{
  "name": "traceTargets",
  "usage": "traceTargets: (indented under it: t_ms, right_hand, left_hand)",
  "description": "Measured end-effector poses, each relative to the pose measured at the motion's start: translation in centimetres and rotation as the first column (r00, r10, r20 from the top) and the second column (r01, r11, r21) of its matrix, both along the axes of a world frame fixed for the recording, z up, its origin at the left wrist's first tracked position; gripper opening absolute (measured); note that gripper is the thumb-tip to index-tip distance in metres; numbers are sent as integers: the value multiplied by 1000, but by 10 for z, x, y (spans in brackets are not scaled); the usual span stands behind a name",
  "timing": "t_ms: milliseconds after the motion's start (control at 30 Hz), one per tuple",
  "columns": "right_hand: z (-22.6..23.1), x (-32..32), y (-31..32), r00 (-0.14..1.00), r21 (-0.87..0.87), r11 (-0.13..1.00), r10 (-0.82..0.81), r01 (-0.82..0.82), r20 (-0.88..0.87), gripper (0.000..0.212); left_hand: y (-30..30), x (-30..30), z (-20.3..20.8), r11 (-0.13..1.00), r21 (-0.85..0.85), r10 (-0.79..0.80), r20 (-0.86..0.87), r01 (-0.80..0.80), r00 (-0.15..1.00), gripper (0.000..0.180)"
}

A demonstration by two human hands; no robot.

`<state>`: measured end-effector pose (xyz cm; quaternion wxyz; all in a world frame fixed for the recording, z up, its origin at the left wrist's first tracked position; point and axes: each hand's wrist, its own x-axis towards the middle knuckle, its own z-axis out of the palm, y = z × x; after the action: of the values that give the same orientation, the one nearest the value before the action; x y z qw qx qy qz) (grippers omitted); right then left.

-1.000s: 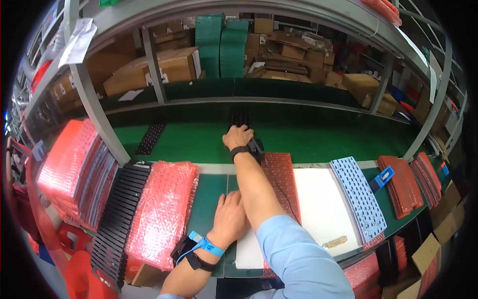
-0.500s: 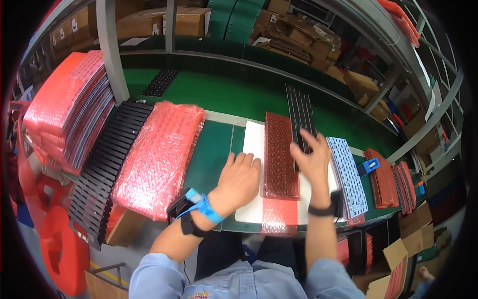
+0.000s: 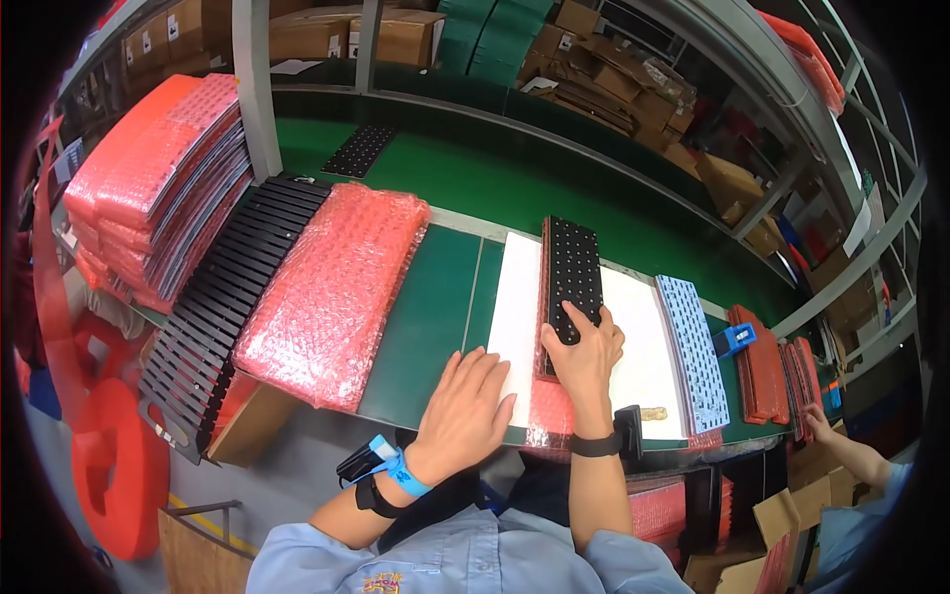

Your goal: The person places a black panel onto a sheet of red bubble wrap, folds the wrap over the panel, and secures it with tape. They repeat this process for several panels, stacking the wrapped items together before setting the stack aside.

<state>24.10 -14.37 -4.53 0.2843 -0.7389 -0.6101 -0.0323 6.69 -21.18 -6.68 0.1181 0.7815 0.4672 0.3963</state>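
My right hand (image 3: 584, 348) grips the near end of a long black panel with rows of small pale dots (image 3: 574, 252), thumb on one side and fingers on the other. The panel lies over a red bubble-wrap sleeve (image 3: 550, 411), which mostly hides beneath it; a strip shows along its left edge and at the near end. Under both is a white sheet (image 3: 638, 346) at the bench edge. My left hand (image 3: 465, 411) is open, fingers stretched, over the bench edge beside the sheet and holding nothing. A blue wrist strap (image 3: 406, 477) circles my left wrist.
Left are a large red bubble-wrapped pack (image 3: 332, 297), a black slotted rack (image 3: 233, 297) and a tall stack of red-wrapped panels (image 3: 158, 168). To the right stand a pale blue perforated block (image 3: 693, 351) and red packs (image 3: 760, 376). Another person's hand (image 3: 816, 424) touches packs there. Another black panel (image 3: 358, 150) lies on the green surface behind.
My right hand has brought the black panel nearer, down over the red sleeve. My left hand has drawn back toward the bench edge. Another person's arm has appeared at the right.
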Motion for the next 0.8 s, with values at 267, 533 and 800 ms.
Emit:
traceTargets:
  t_ms: [267, 533, 800]
  right_hand:
    - [-2, 0, 1, 1000, -6, 1000, 7, -7, -4, 50]
    - [-3, 3, 0, 999, -36, 999, 2, -1, 33, 52]
    - [24, 13, 12, 985, -159, 985, 88, -65, 146, 60]
  left_hand:
    - [0, 0, -1, 1000, 10, 6, -24, -6, 1000, 37]
    - [1, 4, -1, 1000, 14, -7, -33, 8, 999, 38]
    - [0, 11, 10, 999, -23, -38, -71, 36, 997, 40]
